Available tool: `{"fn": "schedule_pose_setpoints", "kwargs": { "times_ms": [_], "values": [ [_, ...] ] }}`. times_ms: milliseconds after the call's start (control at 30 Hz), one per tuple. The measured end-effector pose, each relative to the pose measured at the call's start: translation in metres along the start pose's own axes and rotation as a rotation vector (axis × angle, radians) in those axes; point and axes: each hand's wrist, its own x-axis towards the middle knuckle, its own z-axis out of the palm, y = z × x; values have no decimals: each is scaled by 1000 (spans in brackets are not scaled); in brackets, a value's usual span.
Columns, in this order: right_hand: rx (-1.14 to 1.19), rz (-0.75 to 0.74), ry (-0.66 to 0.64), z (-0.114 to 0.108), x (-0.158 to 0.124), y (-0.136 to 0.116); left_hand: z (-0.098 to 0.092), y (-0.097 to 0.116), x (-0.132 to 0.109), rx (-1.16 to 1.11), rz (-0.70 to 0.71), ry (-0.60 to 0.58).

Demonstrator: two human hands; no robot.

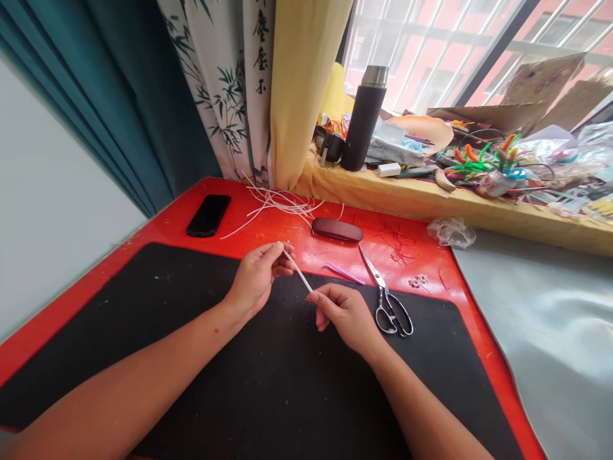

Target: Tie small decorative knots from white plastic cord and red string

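Both my hands hold one thin white strip (297, 271) stretched between them above a black mat (191, 332). My left hand (256, 278) pinches its upper left end with fingers closed. My right hand (347, 313) pinches the lower right end, fingers curled. Silver scissors (389, 297) lie just right of my right hand, partly on the mat. A small pink strip (342, 273) lies on the red table (421, 255) beyond my right hand.
A bundle of white strips (278, 204), a dark red case (337, 229) and a black phone (209, 214) lie on the table's far side. A black flask (364, 118) and cluttered craft items (483, 163) sit on the yellow sill. Crumpled plastic (451, 231) lies at right. Curtains hang behind.
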Motion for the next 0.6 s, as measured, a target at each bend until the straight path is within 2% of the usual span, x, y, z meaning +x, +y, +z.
{"fn": "schedule_pose_setpoints", "kwargs": {
  "times_ms": [400,600],
  "values": [
    [54,-84,-83,-4,1,2,0,8,0,82,25,-49],
    [85,-92,-48,-2,1,7,3,6,-5,116,25,-73]
  ]
}}
